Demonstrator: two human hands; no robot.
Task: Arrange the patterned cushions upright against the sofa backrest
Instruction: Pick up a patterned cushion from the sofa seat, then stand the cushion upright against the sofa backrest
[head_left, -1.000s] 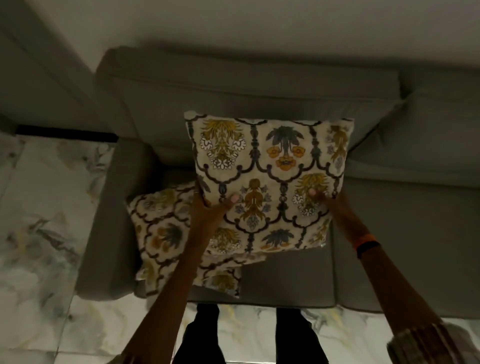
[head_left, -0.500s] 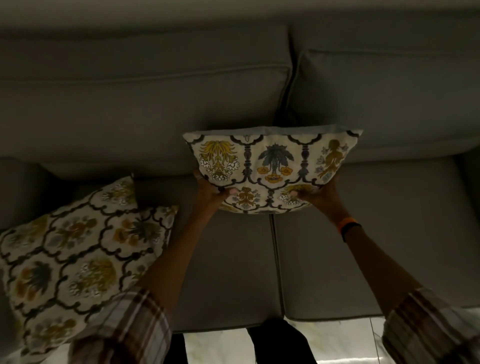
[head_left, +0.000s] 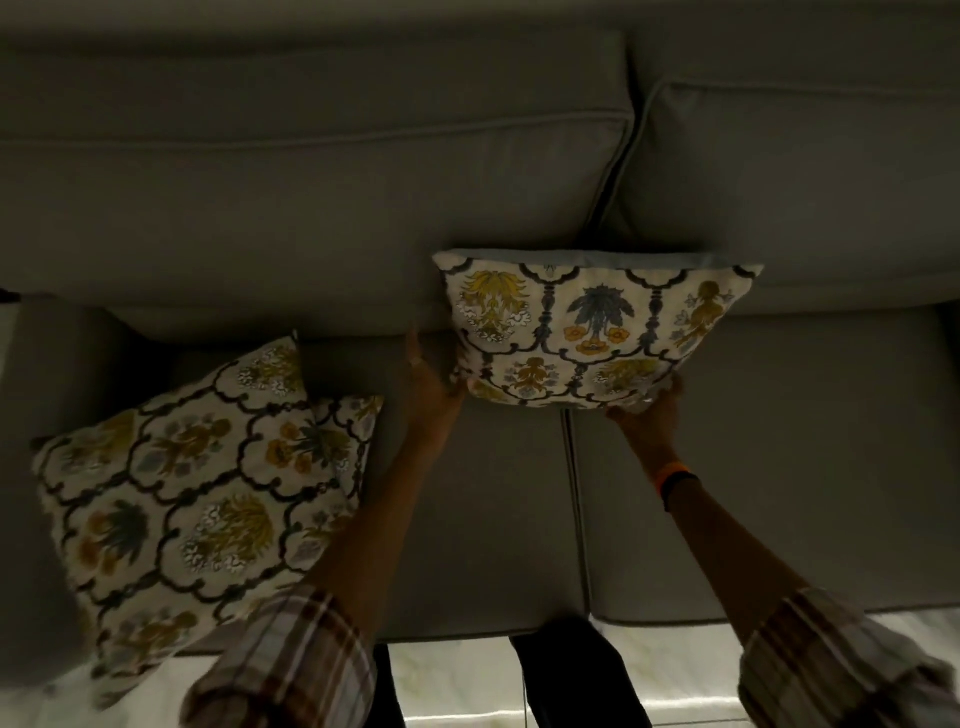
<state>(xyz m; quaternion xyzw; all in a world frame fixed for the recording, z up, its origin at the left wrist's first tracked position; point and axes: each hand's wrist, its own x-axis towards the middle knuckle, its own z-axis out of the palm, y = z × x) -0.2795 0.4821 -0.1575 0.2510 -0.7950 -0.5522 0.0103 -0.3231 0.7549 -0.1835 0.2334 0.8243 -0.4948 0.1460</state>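
Nearest the camera, a strip of pale marbled floor shows below the front edge of the grey sofa, with two plaid sleeves at the bottom corners, the left sleeve and the right sleeve both pushed up the forearm.

On the left seat a patterned cushion lies flat and turned at an angle (a second one peeks out from under its right edge), well apart from the backrest.

Further in, an orange and black wristband sits on the right wrist. The left hand is curled around the lower left corner of the upright cushion, and the right hand grips its lower right edge from beneath, fingers wrapped under the fabric.

That cushion stands on its lower edge over the seam between the two seat pads, its printed face toward the camera and its top edge leaning on the backrest, just below the gap between the two back pillows.
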